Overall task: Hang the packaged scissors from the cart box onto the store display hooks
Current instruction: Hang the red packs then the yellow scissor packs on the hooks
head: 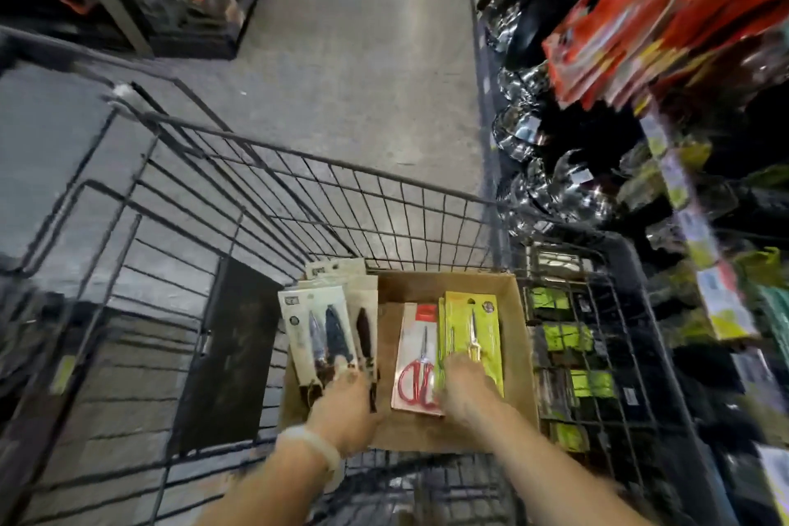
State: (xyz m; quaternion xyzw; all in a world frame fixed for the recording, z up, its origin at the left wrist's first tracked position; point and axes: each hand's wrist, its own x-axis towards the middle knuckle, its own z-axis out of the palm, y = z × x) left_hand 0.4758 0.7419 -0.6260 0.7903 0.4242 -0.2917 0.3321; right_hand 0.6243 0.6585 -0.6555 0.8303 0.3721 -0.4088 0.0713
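Now both hands inside brown cardboard box (518, 359) in wire cart (299, 184). Left hand (346, 395) fingers grip white-carded scissor packs (318, 333) at box's left wall. Right hand (463, 386) lies on yellow-green scissor pack (471, 325); finger state unclear. Risk: fanned packs slipping, red-handled scissors pack (416, 359) dragged along.

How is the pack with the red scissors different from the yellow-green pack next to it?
The red scissors pack has a white card with a red top; the yellow-green pack has a bright card. Its scissors have red handles; the other's look yellowish. The right hand grips the yellow-green pack, while the red one lies untouched. Both are in the cardboard box.
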